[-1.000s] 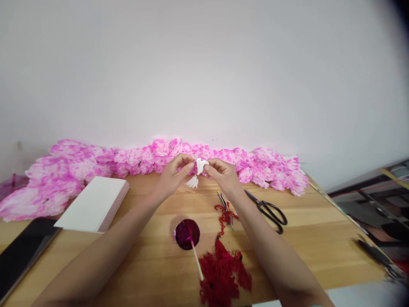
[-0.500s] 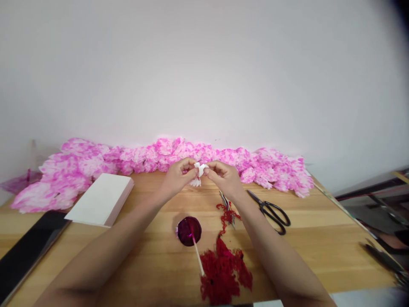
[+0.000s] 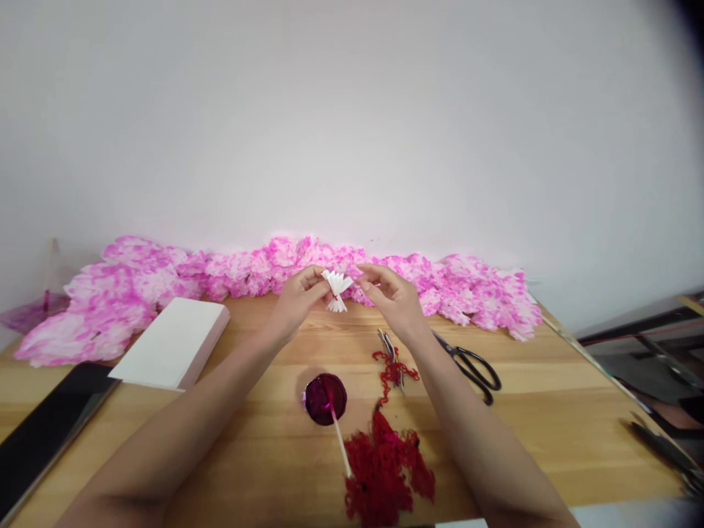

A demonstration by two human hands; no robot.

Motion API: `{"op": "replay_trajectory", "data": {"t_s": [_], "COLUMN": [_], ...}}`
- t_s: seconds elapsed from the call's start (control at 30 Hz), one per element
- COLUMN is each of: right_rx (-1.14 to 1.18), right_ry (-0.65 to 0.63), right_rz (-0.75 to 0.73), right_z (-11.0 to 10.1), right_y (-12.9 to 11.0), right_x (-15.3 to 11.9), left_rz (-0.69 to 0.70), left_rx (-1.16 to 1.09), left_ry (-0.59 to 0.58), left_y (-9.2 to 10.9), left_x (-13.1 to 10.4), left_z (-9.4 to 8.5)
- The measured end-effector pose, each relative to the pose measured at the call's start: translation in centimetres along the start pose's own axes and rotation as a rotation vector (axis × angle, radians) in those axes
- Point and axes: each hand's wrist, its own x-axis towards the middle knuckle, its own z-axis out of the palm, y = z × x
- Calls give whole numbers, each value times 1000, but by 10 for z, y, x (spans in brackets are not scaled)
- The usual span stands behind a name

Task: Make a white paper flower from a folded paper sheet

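Observation:
A small pleated piece of white tissue paper (image 3: 337,287), cinched at its middle with red yarn, fans out at both ends. My left hand (image 3: 301,297) pinches it between thumb and fingers at its left side. Just to the right of the paper, my right hand (image 3: 391,295) is held up with thumb and fingers apart and nothing visible between them. Below the hands stands a round pot of dark magenta liquid (image 3: 322,402), and a wooden stick (image 3: 342,444) leans out of it. Tangled red yarn (image 3: 385,469) lies beside the stick.
Pink-and-white paper flowers (image 3: 231,275) line the wall. On the left lie a stack of white paper (image 3: 173,341) and a long black object (image 3: 52,433). Black-handled scissors (image 3: 476,370) lie at right, near thin strands (image 3: 391,359) with red yarn. Dark tools (image 3: 663,447) sit at the right edge.
My right hand has let go of the white paper and moved slightly right. The paper has turned in my left hand, so its pleated top fans out more visibly.

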Motion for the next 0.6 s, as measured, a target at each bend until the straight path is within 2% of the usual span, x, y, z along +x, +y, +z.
{"op": "replay_trajectory", "data": {"t_s": [0.1, 0.23, 0.3, 0.43, 0.5, 0.6], "right_rx": [-54, -173, -195, -144, -119, -121], "right_ry": [8, -97, -115, -61, -47, -61], "right_rz": [-72, -150, -147, -79, -61, -66], "right_z": [-4, 1, 5, 9, 7, 3], "right_y": [-10, -18, -15, -2, 2, 4], "right_x": [-2, -7, -8, -5, -3, -2], "left_rz": [-13, -16, -13, -5, 8, 46], "left_rx": [39, 33, 18, 30, 53, 82], "left_ry": [5, -4, -15, -80, -110, -84], "left_y": [3, 2, -2, -7, -4, 8], "left_x": [-2, -4, -4, -4, -4, -5], "left_z": [3, 7, 8, 10, 8, 3]}}
